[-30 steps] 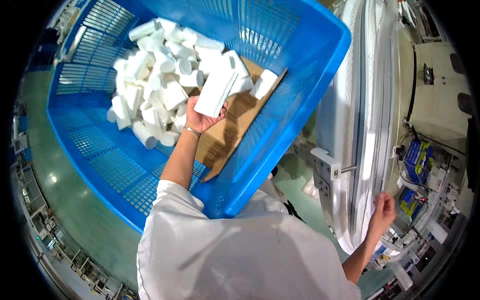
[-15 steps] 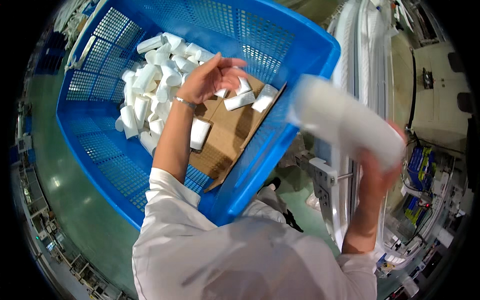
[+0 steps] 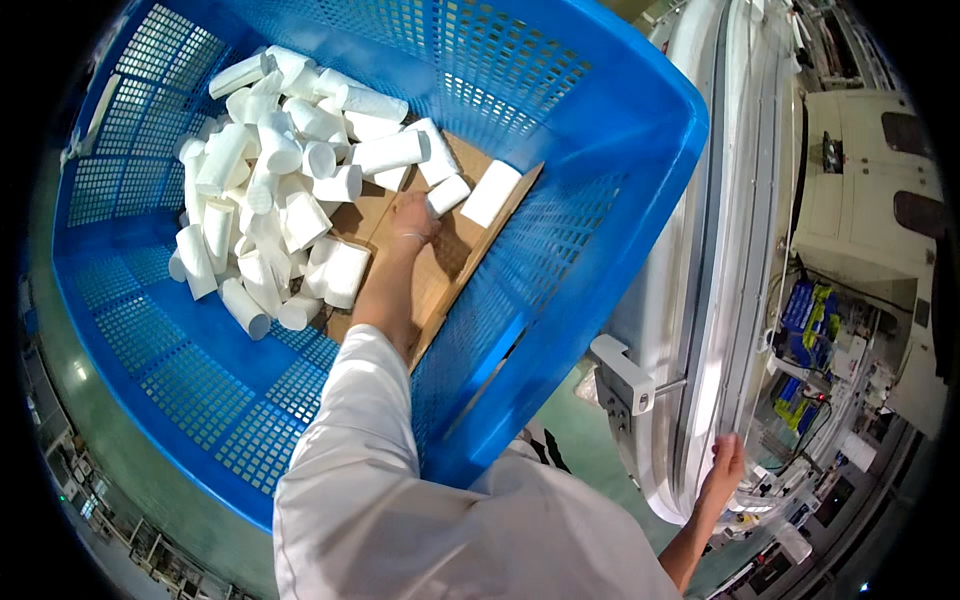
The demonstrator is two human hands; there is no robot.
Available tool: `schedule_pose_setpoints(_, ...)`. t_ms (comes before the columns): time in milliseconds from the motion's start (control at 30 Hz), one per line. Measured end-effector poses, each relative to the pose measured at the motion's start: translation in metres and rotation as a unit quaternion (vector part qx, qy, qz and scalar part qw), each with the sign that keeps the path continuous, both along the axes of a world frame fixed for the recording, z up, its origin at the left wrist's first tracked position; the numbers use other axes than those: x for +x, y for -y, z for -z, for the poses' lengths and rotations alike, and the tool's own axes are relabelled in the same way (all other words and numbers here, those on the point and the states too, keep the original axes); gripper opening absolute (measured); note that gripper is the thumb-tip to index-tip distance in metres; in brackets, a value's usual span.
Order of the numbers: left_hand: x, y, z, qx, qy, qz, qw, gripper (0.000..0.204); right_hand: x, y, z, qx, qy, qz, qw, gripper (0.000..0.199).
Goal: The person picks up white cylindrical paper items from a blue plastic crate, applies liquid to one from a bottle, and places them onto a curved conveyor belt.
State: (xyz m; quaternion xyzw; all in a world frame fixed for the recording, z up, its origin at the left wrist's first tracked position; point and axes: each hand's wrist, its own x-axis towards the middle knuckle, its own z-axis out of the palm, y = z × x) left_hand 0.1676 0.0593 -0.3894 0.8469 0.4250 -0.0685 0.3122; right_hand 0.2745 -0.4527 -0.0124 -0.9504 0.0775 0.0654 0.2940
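Deep in the blue basket [image 3: 600, 290], my left hand [image 3: 412, 217] reaches down over the cardboard. Its fingers look closed at the near end of a short white roll [image 3: 447, 195]; the fingertips are hidden. Another white roll [image 3: 492, 194] lies just right of it, by the cardboard's raised edge. A large heap of white rolls [image 3: 300, 145] fills the left and far side, lying at all angles. My right hand [image 3: 728, 462] is out to the right, by the near end of a long machine rail, its fingers loosely extended and nothing seen in them.
Brown cardboard [image 3: 455, 240] lines part of the basket's bottom, with its right edge turned up. The long white and grey rail [image 3: 700, 300] runs alongside on the right, with a white bracket [image 3: 625, 375] at its side. Beyond stands a beige machine cabinet [image 3: 865, 220].
My right hand has let go of the white roll it was carrying and moved down; that roll is no longer seen there. My left hand has lowered from above the rolls to one on the cardboard.
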Motion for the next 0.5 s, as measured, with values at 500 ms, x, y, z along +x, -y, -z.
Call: schedule_pose_setpoints(500,0.021,-0.015,-0.417,-0.131,0.449,0.416,0.78,0.061,0.023,-0.321,-0.09,0.263,0.16,-0.499,0.81,0.087)
